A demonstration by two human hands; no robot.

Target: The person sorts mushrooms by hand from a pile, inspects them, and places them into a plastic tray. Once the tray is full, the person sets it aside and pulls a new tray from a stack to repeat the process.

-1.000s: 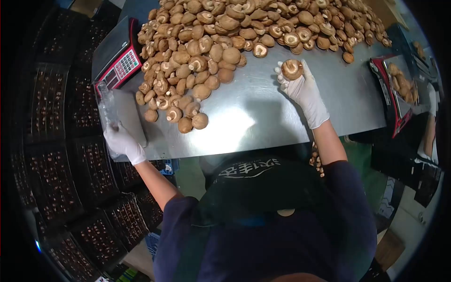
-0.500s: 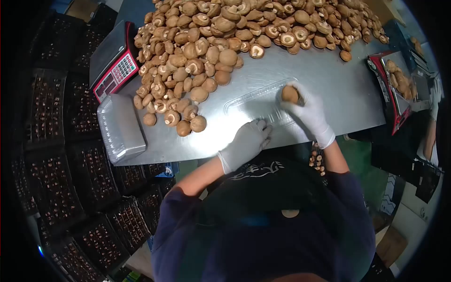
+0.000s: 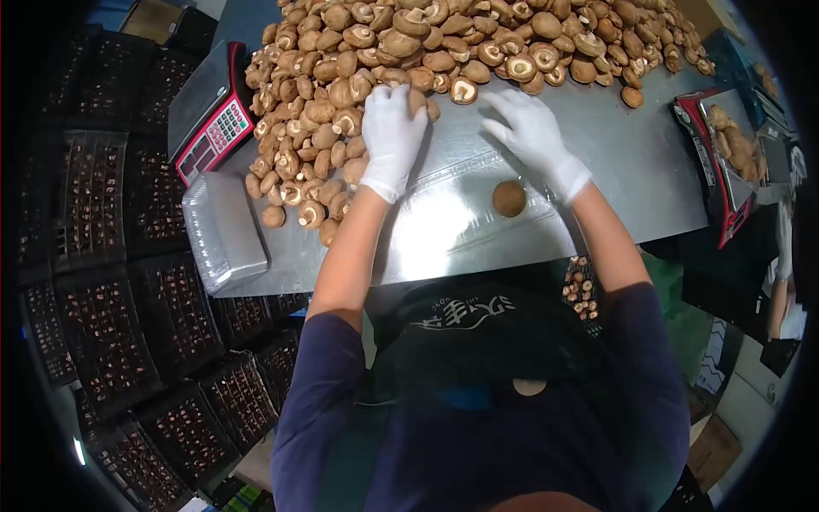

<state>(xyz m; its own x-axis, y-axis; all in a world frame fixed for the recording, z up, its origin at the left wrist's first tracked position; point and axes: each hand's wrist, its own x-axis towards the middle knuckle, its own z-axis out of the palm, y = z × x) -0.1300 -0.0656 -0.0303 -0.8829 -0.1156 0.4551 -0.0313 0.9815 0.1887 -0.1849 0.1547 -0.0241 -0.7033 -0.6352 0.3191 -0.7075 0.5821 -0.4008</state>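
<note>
My left hand (image 3: 392,141), in a white glove, rests over the right side of the shiitake mushroom pile (image 3: 320,111). Its thumb stands apart from the fingers, and a brown mushroom cap (image 3: 416,101) shows beside them; the fingertips are partly hidden. My right hand (image 3: 531,132), also gloved, hovers over the metal table below the pile, fingers apart and nothing in them. Between my forearms lies a clear plastic tray (image 3: 444,175), hard to see against the shine. One round mushroom (image 3: 509,198) sits at the tray's right part, cap up.
A red scale with a keypad (image 3: 223,128) stands left, above a stack of clear trays (image 3: 223,232). To the right, another red scale (image 3: 725,183) bears a pack of mushrooms (image 3: 735,143). Dark crates (image 3: 107,328) fill the far left. Another person's arm (image 3: 781,282) shows at the right edge.
My right hand has let go of the mushroom, which now lies on the tray, and moved up toward the pile. My left hand has left the tray's near edge and reached up to the mushrooms.
</note>
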